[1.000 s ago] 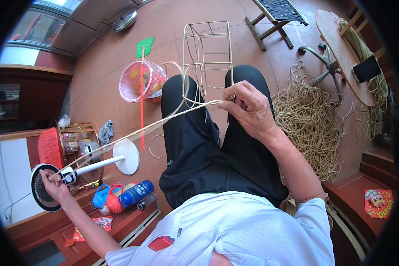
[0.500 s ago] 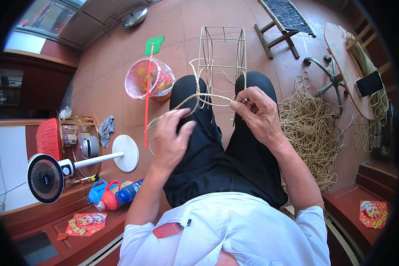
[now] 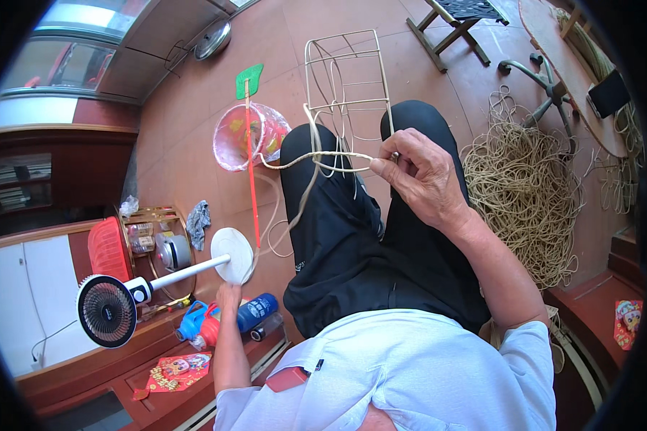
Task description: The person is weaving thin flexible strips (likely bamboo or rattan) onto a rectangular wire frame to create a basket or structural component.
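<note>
A pale box-shaped wire frame [image 3: 346, 104] stands between my knees, with strands of beige cord [image 3: 316, 154] around its left near corner. My right hand [image 3: 425, 176] is closed by the right knee, thumb and fingers pinching the end of a cord loop that stretches left across the frame. Far out to the left, my left hand [image 3: 228, 294] is closed beside the fan's round base. A blurred length of cord runs from the frame down to it, so it appears to grip that cord; its fingertips are partly hidden.
On the left are a white standing fan [image 3: 108, 311], bottles [image 3: 257, 312], and a lined bucket [image 3: 241, 136] with a red-handled green swatter [image 3: 249, 82] across it. A tangled cord heap [image 3: 521, 201] lies right, near a wheeled chair base [image 3: 553, 90]. A folding stool [image 3: 456, 29] stands beyond.
My left hand has swung from above the left knee out and back to the left, drawing cord along. The right hand keeps its pinch on the loop. The view has shifted slightly.
</note>
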`<action>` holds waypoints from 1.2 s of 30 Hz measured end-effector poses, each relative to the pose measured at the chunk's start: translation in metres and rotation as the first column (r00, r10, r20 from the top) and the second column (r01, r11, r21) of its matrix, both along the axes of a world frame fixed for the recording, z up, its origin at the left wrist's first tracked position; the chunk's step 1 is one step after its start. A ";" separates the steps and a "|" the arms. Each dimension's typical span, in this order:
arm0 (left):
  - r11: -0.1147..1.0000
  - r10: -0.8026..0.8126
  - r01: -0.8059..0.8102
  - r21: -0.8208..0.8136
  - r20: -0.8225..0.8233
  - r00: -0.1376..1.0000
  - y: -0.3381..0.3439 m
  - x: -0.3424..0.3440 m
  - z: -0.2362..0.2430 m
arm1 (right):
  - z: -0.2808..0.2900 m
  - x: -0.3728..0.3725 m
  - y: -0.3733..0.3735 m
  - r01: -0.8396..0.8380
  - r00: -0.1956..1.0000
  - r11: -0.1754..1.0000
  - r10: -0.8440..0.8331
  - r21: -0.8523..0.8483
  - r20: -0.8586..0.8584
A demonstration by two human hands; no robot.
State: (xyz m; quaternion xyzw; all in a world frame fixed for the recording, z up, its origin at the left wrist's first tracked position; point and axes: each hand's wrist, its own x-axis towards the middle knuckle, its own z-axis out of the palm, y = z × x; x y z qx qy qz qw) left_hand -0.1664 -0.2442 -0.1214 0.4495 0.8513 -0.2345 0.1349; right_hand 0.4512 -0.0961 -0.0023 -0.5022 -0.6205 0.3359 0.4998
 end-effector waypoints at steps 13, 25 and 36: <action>0.703 -0.537 -0.055 0.709 0.580 0.612 0.124 0.232 0.108 | 0.002 -0.004 -0.003 0.003 0.999 0.999 -0.004 -0.032 -0.047; 0.291 -0.812 0.624 0.725 -0.158 0.563 0.139 0.245 0.083 | 0.004 0.000 -0.003 0.017 1.000 1.000 -0.017 -0.012 -0.005; 0.298 -0.948 0.388 0.872 0.223 0.228 0.171 0.398 0.189 | 0.001 -0.006 -0.003 0.025 1.000 0.999 -0.024 -0.033 0.009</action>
